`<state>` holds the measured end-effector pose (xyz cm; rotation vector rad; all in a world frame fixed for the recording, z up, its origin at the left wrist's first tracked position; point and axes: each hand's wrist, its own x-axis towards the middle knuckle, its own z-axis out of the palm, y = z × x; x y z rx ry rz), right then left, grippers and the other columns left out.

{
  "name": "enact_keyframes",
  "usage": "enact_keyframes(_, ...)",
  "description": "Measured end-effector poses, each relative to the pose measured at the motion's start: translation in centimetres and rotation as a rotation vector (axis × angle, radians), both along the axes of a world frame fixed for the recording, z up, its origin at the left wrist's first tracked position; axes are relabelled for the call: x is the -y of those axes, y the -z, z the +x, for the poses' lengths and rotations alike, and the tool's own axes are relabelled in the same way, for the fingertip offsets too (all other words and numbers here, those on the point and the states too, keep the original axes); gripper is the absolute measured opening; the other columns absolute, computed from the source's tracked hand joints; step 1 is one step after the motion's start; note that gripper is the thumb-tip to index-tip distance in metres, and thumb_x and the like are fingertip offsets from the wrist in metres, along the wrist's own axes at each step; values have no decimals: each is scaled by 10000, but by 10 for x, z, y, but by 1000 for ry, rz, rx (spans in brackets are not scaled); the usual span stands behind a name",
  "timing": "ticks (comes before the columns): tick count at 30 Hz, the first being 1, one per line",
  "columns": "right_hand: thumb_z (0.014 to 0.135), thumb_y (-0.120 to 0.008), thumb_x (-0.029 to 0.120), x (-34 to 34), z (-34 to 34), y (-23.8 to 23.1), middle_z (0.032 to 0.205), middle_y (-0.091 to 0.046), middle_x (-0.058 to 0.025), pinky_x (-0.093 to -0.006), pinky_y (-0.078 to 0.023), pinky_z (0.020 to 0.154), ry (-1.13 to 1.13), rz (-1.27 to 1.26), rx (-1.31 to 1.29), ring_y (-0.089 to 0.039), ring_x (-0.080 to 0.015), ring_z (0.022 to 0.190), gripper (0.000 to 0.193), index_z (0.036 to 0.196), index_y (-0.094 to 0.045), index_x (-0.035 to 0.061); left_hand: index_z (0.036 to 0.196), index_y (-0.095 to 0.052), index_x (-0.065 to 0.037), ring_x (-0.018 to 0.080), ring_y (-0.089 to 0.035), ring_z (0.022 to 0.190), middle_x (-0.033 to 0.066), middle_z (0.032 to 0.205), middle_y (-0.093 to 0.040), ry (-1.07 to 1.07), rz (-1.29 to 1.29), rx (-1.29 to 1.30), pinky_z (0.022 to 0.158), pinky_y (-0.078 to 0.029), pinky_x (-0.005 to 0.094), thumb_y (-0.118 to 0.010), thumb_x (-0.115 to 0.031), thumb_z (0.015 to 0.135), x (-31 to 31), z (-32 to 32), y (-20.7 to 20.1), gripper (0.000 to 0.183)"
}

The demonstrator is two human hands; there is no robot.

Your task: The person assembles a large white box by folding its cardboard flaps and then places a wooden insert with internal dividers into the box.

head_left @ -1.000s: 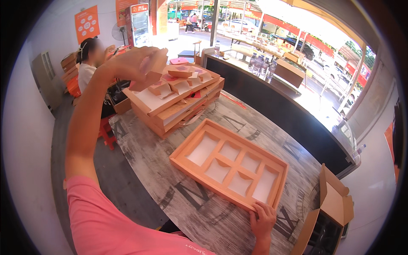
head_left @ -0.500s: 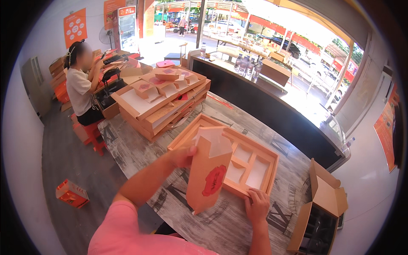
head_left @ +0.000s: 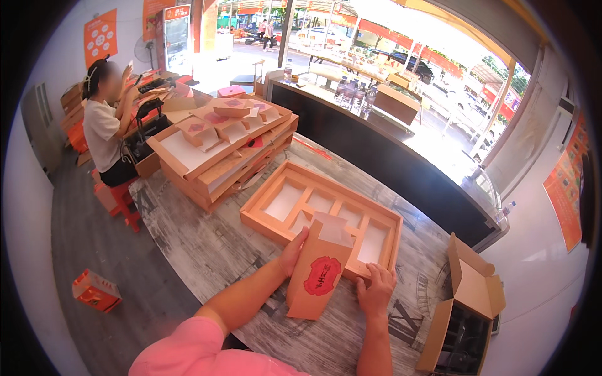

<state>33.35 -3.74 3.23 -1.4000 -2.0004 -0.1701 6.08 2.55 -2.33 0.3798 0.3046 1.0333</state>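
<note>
My left hand is closed around the left side of a tall brown carton. The carton is tilted, its white-lined upper end open. A red emblem with dark lettering marks the face toward me. Behind it on the table lies a shallow brown cardboard tray, split into several white-bottomed compartments; the carton hides part of its near side. At the tray's near right corner, my right hand has its fingers bent over the rim.
Stacked trays with small open cartons stand at the table's far left. An open box with dark contents sits at the right edge. Beyond the table runs a counter with bottles. At left, another person sits on a red stool.
The carton has come lower and toward the right, and my left hand now sits further down its side. My right hand stays at the tray's rim. The whole view has shifted slightly.
</note>
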Motion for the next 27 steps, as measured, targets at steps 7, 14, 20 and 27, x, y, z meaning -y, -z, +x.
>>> enact_keyframes(7, 971, -704, 120, 23, -53, 10, 1397, -603, -148, -413, -512, 1032, -446, -434, -1061, -622, -287, 1225, 585, 1497, -498, -37, 1556, -479, -55, 285, -579, 1359, 149, 1507, -587, 0, 8, 37, 1168, -457, 437, -379, -717, 1057, 12, 16, -1, 834)
enact_keyframes(14, 994, -683, 278, 13, -47, 44, 1604, -389, -161, -411, -384, 1160, -565, -471, -1085, -466, -255, 1412, 756, 1593, -365, -57, 1539, -485, -30, 271, -587, 1335, 153, 1476, -600, -39, 67, -83, 1146, -471, 417, -334, -705, 1074, 25, 17, 7, 833)
enact_keyframes(20, 956, -748, 324, 23, -35, 51, 1637, -356, -177, -450, -371, 1190, -641, -487, -1138, -444, -312, 1449, 888, 1634, -292, -22, 1523, -490, -36, 148, -600, 1191, 121, 1354, -649, -406, 369, -801, 1032, -503, 335, -478, -389, 1147, 34, 31, -17, 516)
enact_keyframes(27, 927, -819, 436, 8, -35, 48, 1557, -413, -173, -433, -413, 1159, -607, -458, -1156, -472, -287, 1410, 848, 1526, -396, 11, 1328, -655, -2, 234, -647, 1186, 144, 1281, -674, -423, 797, -862, 1037, -491, 363, -567, -333, 1090, 31, 19, -8, 417)
